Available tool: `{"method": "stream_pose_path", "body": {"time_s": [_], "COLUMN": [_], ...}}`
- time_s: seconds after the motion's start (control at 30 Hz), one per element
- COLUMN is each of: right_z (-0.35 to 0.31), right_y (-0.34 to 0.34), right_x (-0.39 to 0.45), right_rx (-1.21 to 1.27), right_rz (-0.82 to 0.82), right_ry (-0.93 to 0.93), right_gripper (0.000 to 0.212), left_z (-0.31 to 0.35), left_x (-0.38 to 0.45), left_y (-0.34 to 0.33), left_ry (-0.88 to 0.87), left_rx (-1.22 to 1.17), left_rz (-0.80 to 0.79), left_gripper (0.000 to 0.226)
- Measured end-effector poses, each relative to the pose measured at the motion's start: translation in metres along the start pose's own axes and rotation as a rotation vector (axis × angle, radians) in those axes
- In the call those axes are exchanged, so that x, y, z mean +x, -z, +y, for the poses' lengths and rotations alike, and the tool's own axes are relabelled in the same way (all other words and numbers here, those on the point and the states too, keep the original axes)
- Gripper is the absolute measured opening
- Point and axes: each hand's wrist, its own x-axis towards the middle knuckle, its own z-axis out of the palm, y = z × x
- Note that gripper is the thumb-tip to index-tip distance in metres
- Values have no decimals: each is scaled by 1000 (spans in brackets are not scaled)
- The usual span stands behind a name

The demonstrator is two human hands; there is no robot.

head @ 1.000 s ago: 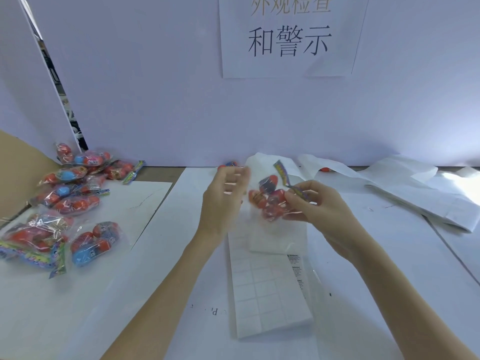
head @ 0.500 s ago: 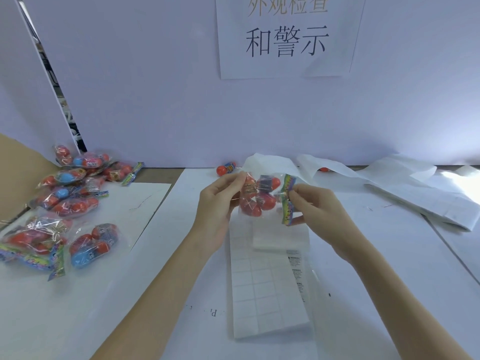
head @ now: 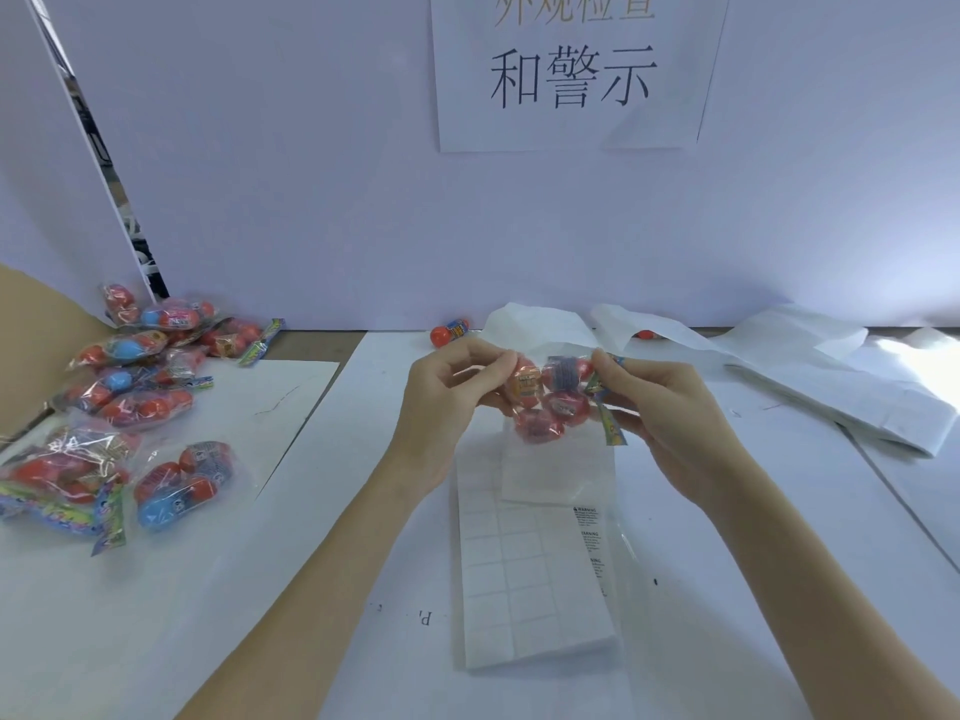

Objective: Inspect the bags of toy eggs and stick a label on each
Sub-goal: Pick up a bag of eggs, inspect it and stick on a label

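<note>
A clear bag of red toy eggs (head: 550,402) hangs in the air above the table's middle, held between both hands. My left hand (head: 447,397) pinches its left edge with curled fingers. My right hand (head: 660,407) pinches the colourful header card at its right end. Below them a white label sheet (head: 530,579) with a grid of blank stickers lies flat on the table. A pile of several more bags of eggs (head: 124,402) lies at the left.
Loose red eggs (head: 448,332) lie by the back wall. Crumpled white backing sheets (head: 810,376) spread over the right side. A brown cardboard flap (head: 36,335) stands at the far left. A paper sign (head: 571,70) hangs on the white wall.
My left hand has closed in and taken the bag's left edge. The bag has turned from tilted in my right hand alone to stretched level between both hands.
</note>
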Motion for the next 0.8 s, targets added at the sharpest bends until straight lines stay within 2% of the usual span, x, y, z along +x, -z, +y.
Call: {"method": "stream_pose_path", "body": {"time_s": [0.1, 0.2, 0.3, 0.37, 0.43, 0.53, 0.6, 0.8], "right_z": [-1, -2, -1, 1, 1, 1, 0, 3], "right_y": [1, -1, -6, -5, -6, -8, -9, -18], "right_x": [0, -2, -4, -4, -6, -8, -7, -6], "right_rx": [34, -1, -16, -57, -93, -90, -67, -23], "right_rz": [-14, -111, -45, -22, -76, -132, -141, -11], "right_ry": [-7, 16, 47, 60, 44, 34, 20, 9], "right_gripper": [34, 42, 29, 21, 20, 25, 27, 28], "left_z": [-5, -8, -6, -6, -6, -7, -7, -9], "left_x": [-2, -3, -3, -3, -2, -3, -3, -1], "left_y": [-5, -4, -6, -6, -5, -5, -4, -9], "left_ry": [-8, 17, 64, 103, 115, 120, 117, 96], "left_rx": [20, 37, -22, 0, 114, 128, 97, 105], "left_rz": [46, 89, 78, 43, 8, -48, -3, 90], "left_gripper": [17, 15, 11, 31, 37, 29, 23, 21]}}
